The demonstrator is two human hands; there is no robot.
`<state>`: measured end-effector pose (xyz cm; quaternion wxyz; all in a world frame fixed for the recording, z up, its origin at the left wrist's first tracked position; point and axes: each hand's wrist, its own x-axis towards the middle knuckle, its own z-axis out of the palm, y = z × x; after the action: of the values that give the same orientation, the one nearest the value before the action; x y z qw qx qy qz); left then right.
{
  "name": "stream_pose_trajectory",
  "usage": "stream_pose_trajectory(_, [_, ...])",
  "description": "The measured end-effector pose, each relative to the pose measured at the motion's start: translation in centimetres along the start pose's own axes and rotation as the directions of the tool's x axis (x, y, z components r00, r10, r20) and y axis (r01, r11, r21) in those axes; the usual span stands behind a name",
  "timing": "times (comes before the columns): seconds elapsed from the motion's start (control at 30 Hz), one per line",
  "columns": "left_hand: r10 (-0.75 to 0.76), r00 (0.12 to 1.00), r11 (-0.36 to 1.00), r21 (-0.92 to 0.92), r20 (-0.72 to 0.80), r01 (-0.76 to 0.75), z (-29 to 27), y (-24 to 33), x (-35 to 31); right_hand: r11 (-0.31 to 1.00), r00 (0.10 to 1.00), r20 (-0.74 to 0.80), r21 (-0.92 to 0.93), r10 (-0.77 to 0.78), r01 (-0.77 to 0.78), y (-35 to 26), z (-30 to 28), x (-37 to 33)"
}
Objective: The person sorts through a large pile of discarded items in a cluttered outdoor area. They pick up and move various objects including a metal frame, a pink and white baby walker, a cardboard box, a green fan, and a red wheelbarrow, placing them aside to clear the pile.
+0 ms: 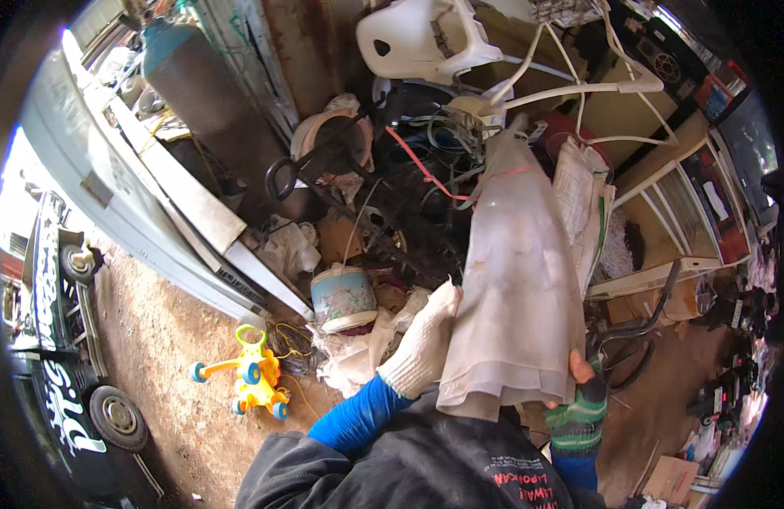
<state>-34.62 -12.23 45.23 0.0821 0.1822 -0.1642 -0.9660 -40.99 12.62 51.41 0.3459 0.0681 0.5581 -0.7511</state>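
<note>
A long, cloudy translucent plastic sheet (pixel 515 280), gathered narrow at its far end and wider toward me, hangs in front of my body. My left hand (pixel 419 346), in a white knit glove, holds the sheet's left side; part of the fingers is hidden against it. At the near right corner my right hand (pixel 577 400), in a green striped glove with bare fingertips, grips the edge, thumb on the right side and a fingertip showing under the hem. A pink cord (pixel 426 174) runs toward the upper part of the sheet.
Piled scrap lies ahead: a floral bucket (pixel 344 297), a white sack (pixel 572 191), a white plastic chair part (pixel 426 38) and bent white tubing (pixel 579 85). A gas cylinder (pixel 201 93) and a grey panel (pixel 112 182) stand left. A yellow toy (pixel 254 377) sits on the dirt floor.
</note>
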Motion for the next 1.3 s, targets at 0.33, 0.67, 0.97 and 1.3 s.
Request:
stream_pose_trajectory(0.33, [0.628,0.778,0.392,0.852,0.028,-0.347,-5.8,9.3,-7.1,0.986,0.925,0.367,0.094,0.095,-0.138,5.9,8.1,0.1])
stream_pose_trajectory(0.67, [0.637,0.768,0.736,0.246,0.064,-0.631,-4.5,23.5,-2.1,0.968,0.722,0.691,0.178,0.006,-0.179,3.5,21.8,11.1])
stream_pose_trajectory(0.97, [0.752,0.636,0.17,0.881,0.174,-0.441,-12.8,29.4,-2.0,0.997,0.882,0.469,-0.078,0.044,-0.008,8.4,39.2,18.6])
stream_pose_trajectory(1.3, [0.961,0.129,0.267,0.705,-0.244,-0.657,-13.9,30.8,-2.3,0.86,0.866,0.367,-0.25,-0.34,0.444,12.4,51.7,21.4])
